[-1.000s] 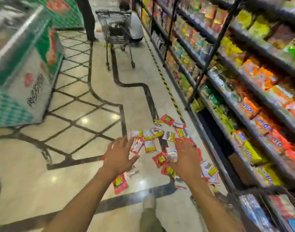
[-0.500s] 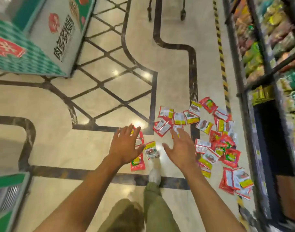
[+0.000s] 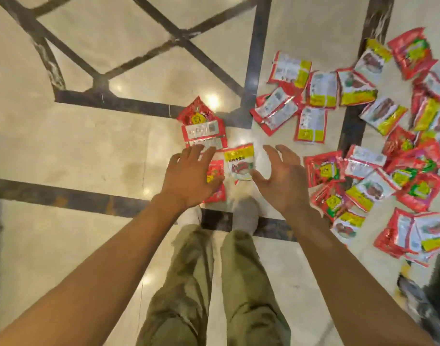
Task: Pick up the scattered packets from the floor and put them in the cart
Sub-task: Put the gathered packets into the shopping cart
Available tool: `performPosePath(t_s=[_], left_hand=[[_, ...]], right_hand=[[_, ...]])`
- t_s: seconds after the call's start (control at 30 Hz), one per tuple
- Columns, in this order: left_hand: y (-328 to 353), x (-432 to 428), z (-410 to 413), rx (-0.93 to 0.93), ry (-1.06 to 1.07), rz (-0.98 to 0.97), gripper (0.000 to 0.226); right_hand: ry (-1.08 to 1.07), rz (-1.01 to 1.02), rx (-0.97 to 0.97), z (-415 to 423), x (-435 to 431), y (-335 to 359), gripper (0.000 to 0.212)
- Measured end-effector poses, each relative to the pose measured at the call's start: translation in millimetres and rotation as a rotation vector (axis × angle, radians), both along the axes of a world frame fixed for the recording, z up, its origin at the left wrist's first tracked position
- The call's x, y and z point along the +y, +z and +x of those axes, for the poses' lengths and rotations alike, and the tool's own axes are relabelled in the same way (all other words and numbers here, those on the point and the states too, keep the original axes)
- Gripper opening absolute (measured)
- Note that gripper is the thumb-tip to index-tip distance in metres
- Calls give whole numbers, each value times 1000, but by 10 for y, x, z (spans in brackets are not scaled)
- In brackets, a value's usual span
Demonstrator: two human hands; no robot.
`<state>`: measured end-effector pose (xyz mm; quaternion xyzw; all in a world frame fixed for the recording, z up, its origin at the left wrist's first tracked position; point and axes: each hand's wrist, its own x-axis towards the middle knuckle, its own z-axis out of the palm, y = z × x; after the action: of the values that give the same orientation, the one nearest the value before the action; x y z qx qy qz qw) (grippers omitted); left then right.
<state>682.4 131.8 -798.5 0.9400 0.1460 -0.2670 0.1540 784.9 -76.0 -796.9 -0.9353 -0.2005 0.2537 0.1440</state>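
Several red, white and yellow snack packets lie scattered on the shiny floor. A small group lies right in front of my feet, with a yellow-topped packet (image 3: 239,161) between my hands and a red-and-white packet (image 3: 203,131) just beyond my left fingertips. My left hand (image 3: 190,174) is spread, palm down, over a red packet (image 3: 215,179). To the right of the yellow-topped packet, my right hand (image 3: 282,179) is open with fingers curled and holds nothing. A larger heap of packets (image 3: 379,158) spreads to the right. The cart is out of view.
The floor (image 3: 89,151) is cream tile with dark inlaid bands (image 3: 256,58). My legs in olive trousers (image 3: 214,283) and grey shoes (image 3: 245,214) stand just behind the nearest packets. A dark blurred shape (image 3: 428,303) sits at the lower right edge.
My view has tilted down from the aisle to the floor, so the cart and shelves have left the frame. Both hands have come lower and closer to the nearest packets.
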Motion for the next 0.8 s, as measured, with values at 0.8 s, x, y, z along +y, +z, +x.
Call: performPosePath(t_s=[0.8], left_hand=[[-3939, -313, -879, 9, 1078, -322, 69]], right_hand=[[-595, -17, 281, -329, 134, -3995, 71]])
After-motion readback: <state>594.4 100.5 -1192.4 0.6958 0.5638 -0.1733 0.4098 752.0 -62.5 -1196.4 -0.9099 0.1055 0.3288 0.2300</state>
